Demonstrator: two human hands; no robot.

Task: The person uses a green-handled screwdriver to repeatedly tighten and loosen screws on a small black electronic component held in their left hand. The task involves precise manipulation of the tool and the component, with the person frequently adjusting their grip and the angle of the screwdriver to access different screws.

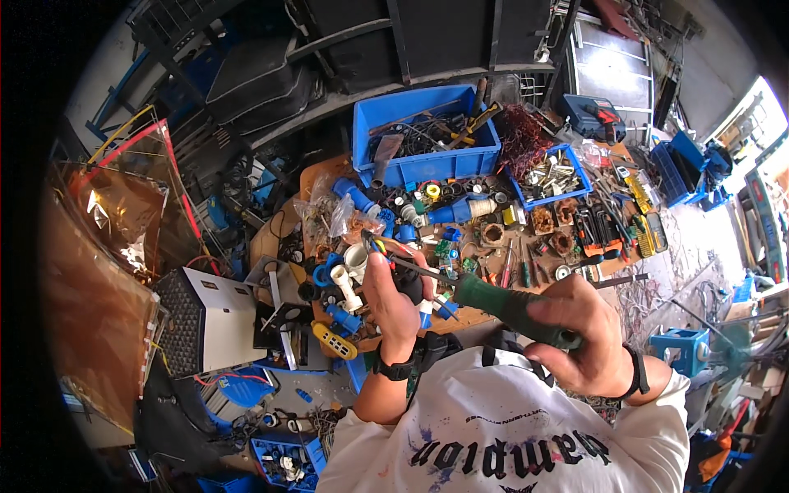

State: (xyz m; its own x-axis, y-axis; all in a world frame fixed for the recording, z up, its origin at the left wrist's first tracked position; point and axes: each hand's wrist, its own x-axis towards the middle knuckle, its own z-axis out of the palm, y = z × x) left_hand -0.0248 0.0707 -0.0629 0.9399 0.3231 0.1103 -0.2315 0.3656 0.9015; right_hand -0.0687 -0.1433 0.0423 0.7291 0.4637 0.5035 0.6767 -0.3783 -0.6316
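Observation:
My right hand (588, 333) is closed around the thick green handle of a screwdriver (500, 302). Its dark shaft runs left to my raised left hand (393, 311). The left hand's thumb points up and its fingers curl around a small piece with blue, yellow and red bits (378, 246); the grip hides most of it, so I cannot tell its kind. Both hands are above the near edge of a cluttered wooden table (485, 271). White and blue pipe fittings (346, 287) lie beyond the left hand.
At the table's back stands a blue crate (427, 168) of tools and cables. A smaller blue tray (552, 177) holds metal parts. Screwdrivers, pliers and clamps (596, 230) lie at right. A white-and-black box (215, 316) stands left, a blue stool (680, 349) lower right.

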